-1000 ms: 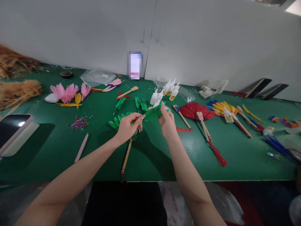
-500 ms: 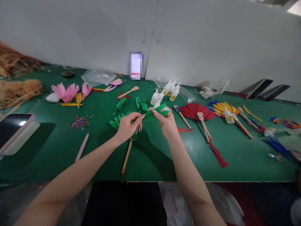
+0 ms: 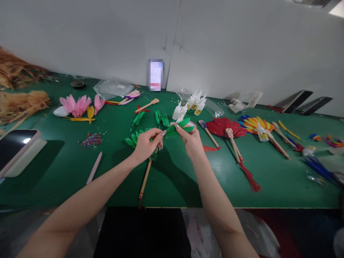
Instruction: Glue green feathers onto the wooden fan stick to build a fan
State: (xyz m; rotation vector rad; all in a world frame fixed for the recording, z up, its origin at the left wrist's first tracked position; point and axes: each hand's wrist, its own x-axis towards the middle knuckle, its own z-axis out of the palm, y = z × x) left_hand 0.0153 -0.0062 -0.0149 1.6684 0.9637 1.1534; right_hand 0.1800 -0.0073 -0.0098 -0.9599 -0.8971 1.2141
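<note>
Green feathers (image 3: 185,126) fan out from my right hand (image 3: 191,139), whose thumb and fingers are closed on them. Close by on the left, my left hand (image 3: 147,143) is pinched at the quill end of these feathers; what exactly sits between its fingertips is too small to make out. Under my left hand lies a green feather fan (image 3: 131,142) with a wooden handle (image 3: 145,179), partly covered by the hand. Loose bunches of green feathers (image 3: 161,119) rest on the table just beyond my hands. White glue bottles (image 3: 178,111) stand behind my right hand.
A red feather fan (image 3: 225,127) and a blue and yellow fan (image 3: 258,125) with a glue bottle on it lie to the right. Pink feathers (image 3: 76,105), a small pile of coloured bits (image 3: 92,140), a pink pen-like stick (image 3: 94,167) and a phone (image 3: 17,148) are at left.
Both hands stay almost where they were, still holding at the green feathers. The whole view has shifted very slightly.
</note>
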